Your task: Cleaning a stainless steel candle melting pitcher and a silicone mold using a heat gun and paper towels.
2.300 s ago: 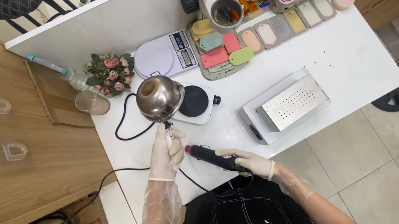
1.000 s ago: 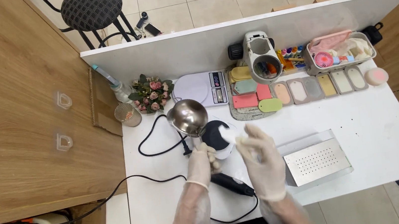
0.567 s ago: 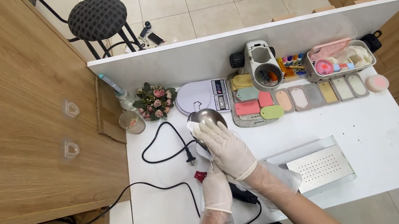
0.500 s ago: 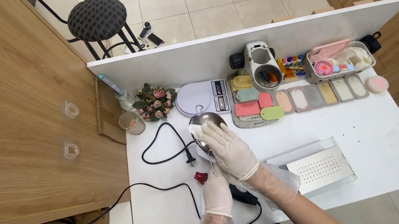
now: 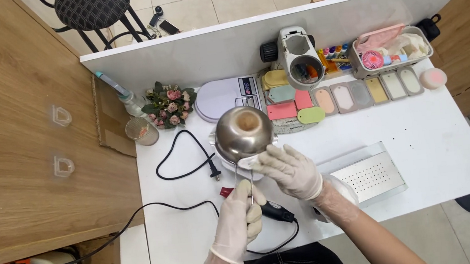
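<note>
Bright even light, soft shadows, sharp focus

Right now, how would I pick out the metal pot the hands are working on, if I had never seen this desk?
Start at the white table and find the round white scale by the back panel. Just in front of it a shiny steel pot is held by its thin wire handle in the left hand, with the right hand at its rim. It is the only round, mirror-bright thing there.

Pink flower bunch (image 5: 165,104) & scale (image 5: 220,96) nr back; stool (image 5: 93,8) beyond.
</note>
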